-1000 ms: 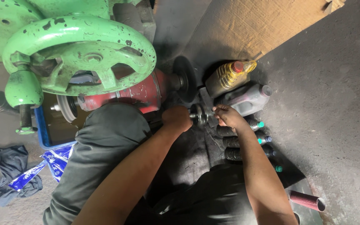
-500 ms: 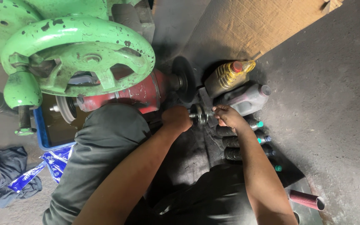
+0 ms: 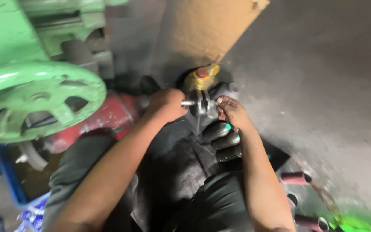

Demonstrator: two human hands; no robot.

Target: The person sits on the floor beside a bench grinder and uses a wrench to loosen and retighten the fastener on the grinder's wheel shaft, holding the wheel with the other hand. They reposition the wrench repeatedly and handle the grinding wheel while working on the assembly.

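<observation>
Metal part (image 3: 200, 103) between hands; bottle (image 3: 202, 77) seemingly behind.

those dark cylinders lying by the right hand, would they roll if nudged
Probably yes: the dark cylinders are round tubes lying on their sides, stacked side by side, so a nudge across them would likely set them rolling. They look like metal, so likely stiff and heavy for their size. Their surface looks grimy, perhaps slippery, though the blur makes that uncertain.
</observation>
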